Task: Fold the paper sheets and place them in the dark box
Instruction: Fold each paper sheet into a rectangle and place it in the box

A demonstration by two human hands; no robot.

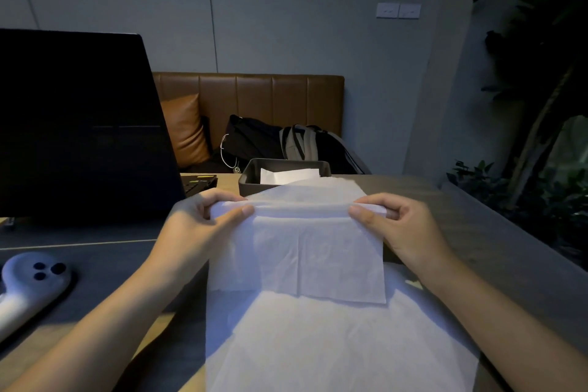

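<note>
A white paper sheet (318, 258) is held up over the table, bent along its top edge, its near half hanging toward me and its far half trailing back toward the box. My left hand (203, 219) pinches the fold's left end. My right hand (391, 226) pinches the right end. The dark box (251, 173) stands just behind the sheet with folded white paper (288, 176) inside. More white sheets (334, 344) lie flat on the table under my forearms.
An open dark laptop (79, 124) stands at the left. A white handheld device (28, 286) lies at the near left. Behind the table are a brown bench with a cushion and black bags (286, 143). Plants (541, 169) fill the right side.
</note>
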